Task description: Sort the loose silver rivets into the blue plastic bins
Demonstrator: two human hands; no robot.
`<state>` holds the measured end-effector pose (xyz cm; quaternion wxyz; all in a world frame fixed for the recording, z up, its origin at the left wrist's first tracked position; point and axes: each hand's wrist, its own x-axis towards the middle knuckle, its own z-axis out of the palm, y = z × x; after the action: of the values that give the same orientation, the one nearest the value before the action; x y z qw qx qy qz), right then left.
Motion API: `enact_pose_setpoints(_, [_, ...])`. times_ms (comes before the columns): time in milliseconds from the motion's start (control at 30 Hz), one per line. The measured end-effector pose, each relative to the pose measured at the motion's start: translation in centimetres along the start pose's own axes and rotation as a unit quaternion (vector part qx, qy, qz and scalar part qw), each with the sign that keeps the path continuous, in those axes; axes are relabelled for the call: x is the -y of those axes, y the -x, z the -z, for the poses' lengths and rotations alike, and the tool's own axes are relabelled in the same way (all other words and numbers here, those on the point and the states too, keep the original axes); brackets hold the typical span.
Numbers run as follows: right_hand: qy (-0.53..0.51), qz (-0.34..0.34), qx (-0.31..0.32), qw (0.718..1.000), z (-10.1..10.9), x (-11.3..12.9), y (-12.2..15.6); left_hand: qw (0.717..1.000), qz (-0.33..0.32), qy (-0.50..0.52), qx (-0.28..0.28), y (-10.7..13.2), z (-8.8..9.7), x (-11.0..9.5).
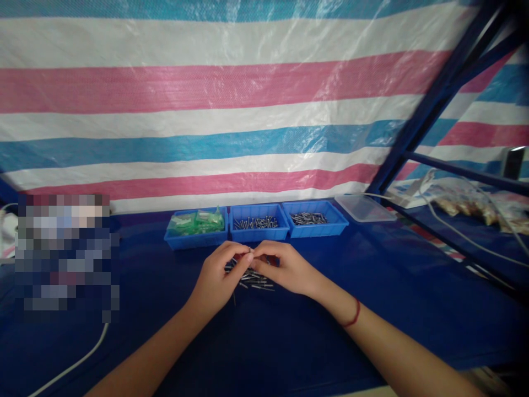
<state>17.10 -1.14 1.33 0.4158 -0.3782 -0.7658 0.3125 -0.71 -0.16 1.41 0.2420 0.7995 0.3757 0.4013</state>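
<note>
My left hand [219,273] and my right hand [285,267] meet at the fingertips in the middle of the table, both pinched closed. A tiny dark tip of a small metal fastener [249,250] shows where the fingers meet; the rest of it is covered. Beneath and just behind my hands lies a loose pile of thin metal fasteners [254,280], like screws or blind rivets, partly hidden by my fingers. Behind it, the middle blue bin [259,234] holds silver screw-like pieces, and the right blue bin [319,227] holds similar darker ones.
Green plastic bags [198,221] fill the left blue bin [196,240]. A clear plastic lid [366,208] lies right of the bins on the blue table [397,281]. A white cable [82,361] runs at left, below a blurred area. Blue frame bars [430,105] slant at right before a striped tarp [206,88].
</note>
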Motion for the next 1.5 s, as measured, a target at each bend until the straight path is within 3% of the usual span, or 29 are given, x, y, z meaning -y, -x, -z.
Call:
enact_pose_setpoints(700, [-0.004,-0.007,-0.028,1.000,-0.1,-0.3,-0.1,1.000,-0.008,0.001,-0.007,0.1,0.1,0.0])
enact_pose_setpoints(933, [-0.014,-0.005,-0.088,0.996,0.1,-0.5,-0.2,0.999,0.017,-0.012,-0.027,0.1,0.0,0.3])
enact_pose_setpoints(1300, [-0.039,-0.004,-0.110,0.993,0.4,0.2,-0.1,0.999,0.045,-0.002,0.005,0.0,-0.2,0.3])
enact_pose_setpoints(1400, [-0.018,-0.011,-0.171,0.985,1.7,-0.2,-0.4,0.998,0.062,-0.013,0.016,0.0,-0.2,0.6])
enact_pose_setpoints(1500, [-0.004,-0.033,-0.293,0.956,3.7,-1.4,-0.7,0.996,0.053,-0.056,0.032,0.1,-0.3,1.0])
